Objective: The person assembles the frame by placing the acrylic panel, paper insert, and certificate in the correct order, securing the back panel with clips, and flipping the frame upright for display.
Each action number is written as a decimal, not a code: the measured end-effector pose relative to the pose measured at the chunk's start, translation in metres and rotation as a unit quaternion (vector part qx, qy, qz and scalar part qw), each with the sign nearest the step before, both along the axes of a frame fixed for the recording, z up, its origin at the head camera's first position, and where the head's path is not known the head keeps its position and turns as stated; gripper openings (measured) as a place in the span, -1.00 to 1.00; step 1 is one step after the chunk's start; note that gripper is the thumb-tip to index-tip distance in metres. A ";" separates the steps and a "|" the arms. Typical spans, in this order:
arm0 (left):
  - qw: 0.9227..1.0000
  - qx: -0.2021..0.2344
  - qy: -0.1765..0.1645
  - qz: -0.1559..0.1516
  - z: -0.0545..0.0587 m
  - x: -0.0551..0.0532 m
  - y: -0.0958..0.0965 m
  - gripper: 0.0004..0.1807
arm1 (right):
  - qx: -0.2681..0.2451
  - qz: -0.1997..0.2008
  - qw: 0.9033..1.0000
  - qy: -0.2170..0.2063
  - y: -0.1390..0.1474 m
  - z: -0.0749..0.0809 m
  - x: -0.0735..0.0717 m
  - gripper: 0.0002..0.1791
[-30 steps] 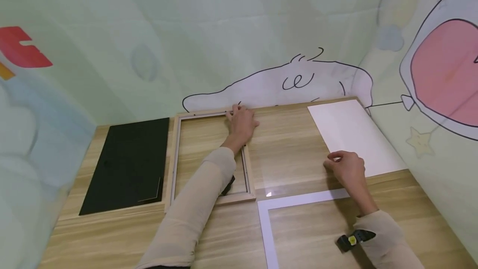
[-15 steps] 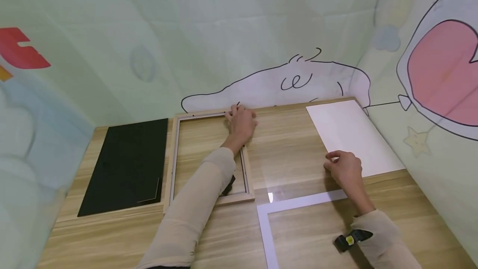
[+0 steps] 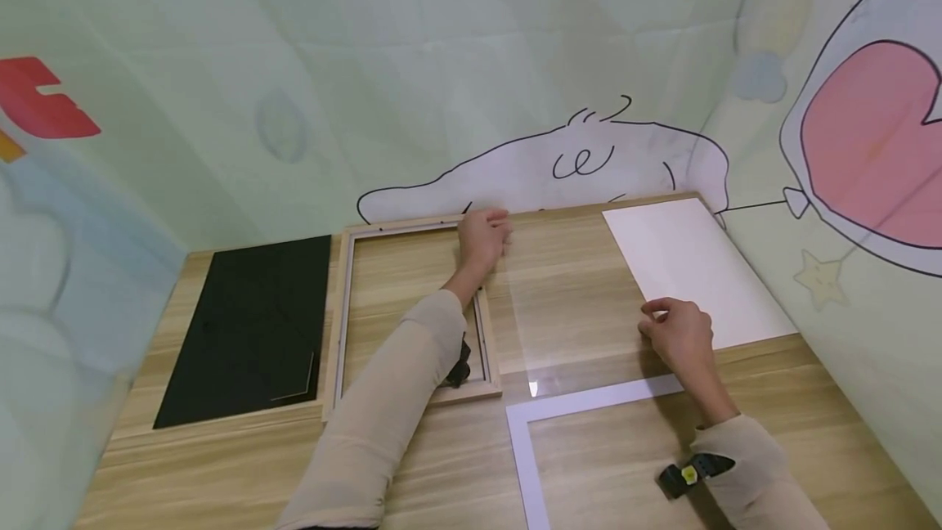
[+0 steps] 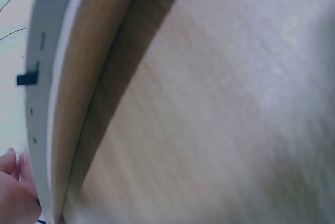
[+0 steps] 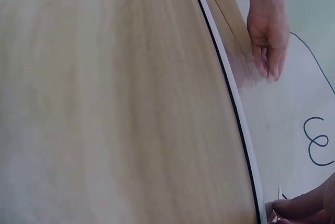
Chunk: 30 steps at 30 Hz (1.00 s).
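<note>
A clear thin sheet [image 3: 567,309] lies between the wooden picture frame [image 3: 421,396] and a white sheet [image 3: 688,268]. Its left edge shows as a pale line with a glint at the near corner. Fingertips of my left hand [image 3: 482,240] come together at the clear sheet's far left corner, just past the frame's far right corner. In the right wrist view that left hand [image 5: 268,30] has thumb and fingers drawn close, pointing down. My right hand [image 3: 680,338] pinches the clear sheet's right edge beside the white sheet, thumb and forefinger nearly touching.
A black backing board [image 3: 250,325] lies left of the frame. A white mat border [image 3: 518,448] sits nearest me, partly under the right arm. The wooden table [image 3: 243,473] ends against a printed fabric wall [image 3: 441,105].
My left hand has left the frame's far right corner and turned rightward to the clear sheet's corner. The right hand keeps its place; more of the sheet's left edge now shows.
</note>
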State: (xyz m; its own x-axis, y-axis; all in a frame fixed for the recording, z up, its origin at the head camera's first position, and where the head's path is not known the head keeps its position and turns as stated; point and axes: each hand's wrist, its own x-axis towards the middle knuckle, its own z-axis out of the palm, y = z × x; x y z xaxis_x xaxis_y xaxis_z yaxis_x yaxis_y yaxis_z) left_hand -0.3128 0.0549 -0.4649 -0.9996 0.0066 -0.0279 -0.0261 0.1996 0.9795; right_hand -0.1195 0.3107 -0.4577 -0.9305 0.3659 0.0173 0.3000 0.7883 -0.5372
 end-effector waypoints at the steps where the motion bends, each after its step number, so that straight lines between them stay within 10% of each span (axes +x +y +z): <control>1: 1.000 0.023 -0.014 0.002 0.000 0.000 0.000 -0.71 | 0.000 -0.001 1.000 0.000 0.000 0.000 0.000 -0.76; 17: 0.981 0.179 -0.070 0.020 0.017 0.004 -0.010 -0.74 | -0.036 -0.020 0.998 0.041 0.008 -0.002 0.000 -0.72; 30: 0.977 0.204 -0.061 0.017 0.034 0.002 -0.010 -0.76 | -0.120 0.001 0.993 -0.019 0.012 -0.001 0.001 -0.65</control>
State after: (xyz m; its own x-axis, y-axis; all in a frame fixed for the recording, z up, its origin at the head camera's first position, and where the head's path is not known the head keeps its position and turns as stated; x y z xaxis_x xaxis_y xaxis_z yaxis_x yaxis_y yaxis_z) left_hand -0.3113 0.0453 -0.4305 -0.9887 0.0087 -0.1499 -0.1484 -0.2093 0.9665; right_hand -0.1185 0.3228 -0.4585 -0.9293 0.3538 -0.1055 0.3227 0.6396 -0.6976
